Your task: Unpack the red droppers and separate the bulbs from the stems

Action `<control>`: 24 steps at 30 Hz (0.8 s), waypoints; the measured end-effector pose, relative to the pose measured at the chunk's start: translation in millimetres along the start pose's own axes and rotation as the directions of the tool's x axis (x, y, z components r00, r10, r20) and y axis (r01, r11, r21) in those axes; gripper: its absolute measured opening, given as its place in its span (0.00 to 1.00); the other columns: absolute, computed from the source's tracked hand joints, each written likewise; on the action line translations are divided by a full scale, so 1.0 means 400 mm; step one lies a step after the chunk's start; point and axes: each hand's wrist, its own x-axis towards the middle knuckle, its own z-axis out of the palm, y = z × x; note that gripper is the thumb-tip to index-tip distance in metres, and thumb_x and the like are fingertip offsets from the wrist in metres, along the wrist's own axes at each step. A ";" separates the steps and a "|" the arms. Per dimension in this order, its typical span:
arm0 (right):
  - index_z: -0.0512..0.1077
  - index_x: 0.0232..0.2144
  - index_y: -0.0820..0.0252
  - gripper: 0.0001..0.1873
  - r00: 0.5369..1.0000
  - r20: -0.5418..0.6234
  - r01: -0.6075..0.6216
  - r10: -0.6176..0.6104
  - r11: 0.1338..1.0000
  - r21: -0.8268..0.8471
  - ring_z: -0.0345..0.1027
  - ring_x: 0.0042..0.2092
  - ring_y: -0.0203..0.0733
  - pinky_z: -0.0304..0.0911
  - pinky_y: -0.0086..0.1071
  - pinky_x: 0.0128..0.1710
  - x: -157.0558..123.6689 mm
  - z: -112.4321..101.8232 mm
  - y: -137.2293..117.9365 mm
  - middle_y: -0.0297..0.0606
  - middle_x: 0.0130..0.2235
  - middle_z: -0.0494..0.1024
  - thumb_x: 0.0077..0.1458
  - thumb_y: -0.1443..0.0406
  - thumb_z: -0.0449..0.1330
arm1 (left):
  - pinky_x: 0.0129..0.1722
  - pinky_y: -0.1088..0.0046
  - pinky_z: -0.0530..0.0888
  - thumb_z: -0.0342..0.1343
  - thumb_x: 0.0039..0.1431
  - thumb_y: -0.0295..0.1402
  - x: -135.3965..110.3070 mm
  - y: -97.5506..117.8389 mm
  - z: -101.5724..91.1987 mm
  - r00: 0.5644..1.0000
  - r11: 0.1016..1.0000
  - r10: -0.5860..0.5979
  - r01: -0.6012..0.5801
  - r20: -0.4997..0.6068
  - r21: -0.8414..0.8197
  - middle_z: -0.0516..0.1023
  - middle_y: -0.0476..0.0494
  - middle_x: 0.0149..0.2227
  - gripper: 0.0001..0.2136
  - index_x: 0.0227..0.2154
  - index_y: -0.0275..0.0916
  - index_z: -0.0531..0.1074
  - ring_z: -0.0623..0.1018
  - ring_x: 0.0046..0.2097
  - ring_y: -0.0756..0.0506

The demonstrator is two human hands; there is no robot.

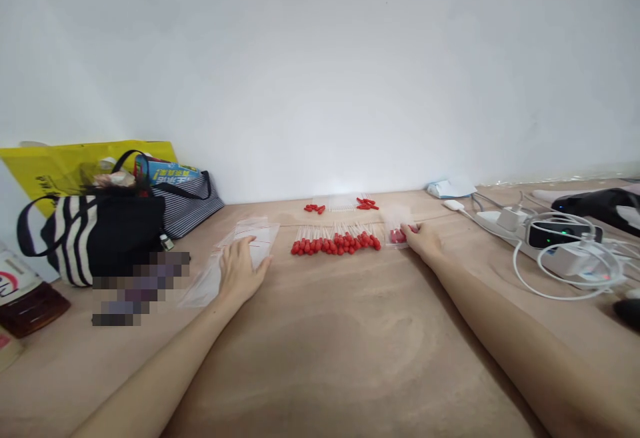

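Left hand: My left hand (pixel 243 271) lies with fingers loosely spread over flat clear bags (pixel 264 233) on the counter (pixel 330 351).
Right hand: My right hand (pixel 424 243) reaches forward, fingertips at the right edge of a small clear pouch (pixel 399 217) with red pieces inside; whether I pinch it or only press on it, I cannot tell.
Red-tipped sticks: A row of red-tipped sticks (pixel 336 245) lies between my hands, pale stems pointing to the wall (pixel 340 78), red ends toward me.
Far side: Beyond the row sit a left red cluster (pixel 315 209) and a right red cluster (pixel 369 205), with what appear to be clear stems (pixel 341 205) between them.
At left: A black bag (pixel 123 235) with white stripes stands before a yellow bag (pixel 30 166), near a bottle (pixel 30 301) of dark liquid.
At right: White cables (pixel 520 278) loop around a power strip (pixel 487 222).
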 end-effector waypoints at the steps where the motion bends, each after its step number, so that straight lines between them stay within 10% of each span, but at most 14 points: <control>1: 0.68 0.26 0.63 0.20 1.000 -0.023 0.007 -0.006 0.999 0.043 0.67 0.39 0.53 0.58 0.45 0.40 -0.001 -0.003 0.003 0.48 0.31 0.73 0.44 0.50 0.52 | 0.48 0.59 0.61 0.49 0.50 0.40 -0.005 0.005 0.008 0.999 0.998 0.047 -0.048 -0.015 -0.040 0.65 0.36 0.47 0.21 0.45 0.34 0.59 0.62 0.50 0.37; 5: 0.64 0.33 0.62 0.22 0.997 -0.068 0.066 -0.044 0.932 0.355 0.68 0.35 0.41 0.63 0.33 0.33 -0.012 -0.012 -0.002 0.42 0.33 0.73 0.48 0.49 0.47 | 0.48 0.61 0.61 0.49 0.51 0.38 -0.018 0.021 0.029 0.980 0.966 0.196 -0.201 -0.044 -0.162 0.66 0.38 0.43 0.17 0.43 0.36 0.59 0.64 0.48 0.40; 10: 0.65 0.24 0.60 0.21 0.928 0.243 -0.074 -0.282 0.499 0.863 0.66 0.25 0.35 0.62 0.28 0.24 -0.089 -0.024 -0.050 0.33 0.24 0.72 0.33 0.50 0.63 | 0.48 0.61 0.62 0.50 0.51 0.38 -0.021 0.038 0.021 0.966 0.938 0.232 -0.253 -0.113 -0.237 0.66 0.40 0.42 0.16 0.42 0.38 0.59 0.64 0.47 0.41; 18: 0.67 0.21 0.63 0.18 0.489 0.669 -0.113 -0.560 0.720 0.685 0.61 0.20 0.29 0.57 0.24 0.20 -0.263 0.003 -0.139 0.27 0.18 0.69 0.28 0.59 0.68 | 0.46 0.64 0.64 0.45 0.56 0.34 -0.032 0.092 -0.021 0.949 0.860 0.177 -0.279 -0.261 -0.427 0.67 0.41 0.41 0.11 0.41 0.38 0.60 0.66 0.45 0.44; 22: 0.69 0.22 0.64 0.18 0.371 0.692 0.079 -0.620 0.763 0.642 0.61 0.22 0.30 0.57 0.25 0.21 -0.294 0.034 -0.153 0.29 0.20 0.69 0.32 0.55 0.66 | 0.45 0.66 0.66 0.48 0.55 0.33 -0.050 0.139 -0.043 0.905 0.739 0.401 -0.410 -0.141 -0.534 0.71 0.44 0.36 0.05 0.33 0.39 0.66 0.69 0.42 0.46; 24: 0.70 0.25 0.63 0.19 0.396 0.630 0.198 -0.668 0.732 0.652 0.62 0.25 0.31 0.59 0.26 0.24 -0.302 0.041 -0.154 0.31 0.24 0.71 0.35 0.54 0.64 | 0.45 0.67 0.67 0.49 0.54 0.33 -0.062 0.158 -0.049 0.842 0.657 0.537 -0.462 -0.060 -0.595 0.72 0.44 0.36 0.05 0.31 0.39 0.68 0.70 0.43 0.46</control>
